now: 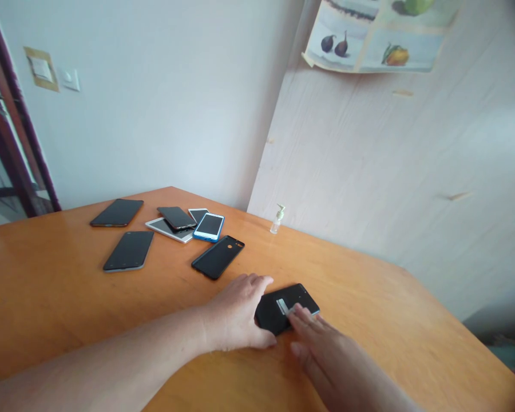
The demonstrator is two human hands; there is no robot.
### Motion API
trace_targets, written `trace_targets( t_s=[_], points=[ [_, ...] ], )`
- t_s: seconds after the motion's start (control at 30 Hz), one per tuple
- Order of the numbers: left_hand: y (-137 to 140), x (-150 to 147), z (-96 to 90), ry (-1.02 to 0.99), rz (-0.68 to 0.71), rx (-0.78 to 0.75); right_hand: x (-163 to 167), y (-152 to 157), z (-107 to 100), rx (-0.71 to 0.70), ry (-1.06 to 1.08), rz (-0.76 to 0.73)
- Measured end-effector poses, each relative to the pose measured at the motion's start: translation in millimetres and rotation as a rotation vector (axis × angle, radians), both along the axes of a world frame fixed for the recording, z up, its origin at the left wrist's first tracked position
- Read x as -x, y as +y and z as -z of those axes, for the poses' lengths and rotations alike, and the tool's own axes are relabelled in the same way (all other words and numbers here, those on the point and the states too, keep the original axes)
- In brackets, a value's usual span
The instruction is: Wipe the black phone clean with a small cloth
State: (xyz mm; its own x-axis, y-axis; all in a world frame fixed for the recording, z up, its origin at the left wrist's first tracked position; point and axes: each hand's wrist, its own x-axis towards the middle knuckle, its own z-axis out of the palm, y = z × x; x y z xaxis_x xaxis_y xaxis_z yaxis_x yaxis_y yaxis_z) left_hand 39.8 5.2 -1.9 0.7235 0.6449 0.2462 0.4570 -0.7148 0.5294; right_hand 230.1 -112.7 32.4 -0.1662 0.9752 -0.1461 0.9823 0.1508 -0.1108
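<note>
A black smartphone (269, 316) lies flat on the wooden table in front of me. My left hand (240, 315) grips its left end, thumb on the near edge and fingers along the far edge. The outstretched fingertips of my right hand (321, 343) rest on the phone's surface, right of its middle. Beside those fingertips is a small pale rectangular patch (282, 306); whether it is a label or a reflection I cannot tell. Just beyond my left hand lies an empty black phone case (218, 258) with cut-outs at its far end.
Farther left lie a grey-edged phone (129, 250), a dark tablet (117, 212), a blue-cased phone (209, 226), and a black phone (177, 217) resting on a white tablet (165, 229). A small pump bottle (277, 220) stands near the wall. The table (369, 297) narrows toward the right edge.
</note>
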Motion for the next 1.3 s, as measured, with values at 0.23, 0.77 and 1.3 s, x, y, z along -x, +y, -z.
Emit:
trace_targets(
  t_s=[0.23,0.77,1.3],
  points=[
    [-0.2,1.1,-1.8,0.016,0.012,0.01,-13.3,6.2,6.1,-0.077,0.057,0.12],
    [-0.9,0.6,-0.9,0.015,-0.006,0.009,-25.9,25.3,24.3,-0.211,0.117,0.194],
    [-0.5,-0.9,6.1,-0.048,-0.02,0.008,-2.5,35.5,27.5,-0.188,0.244,0.082]
  ],
)
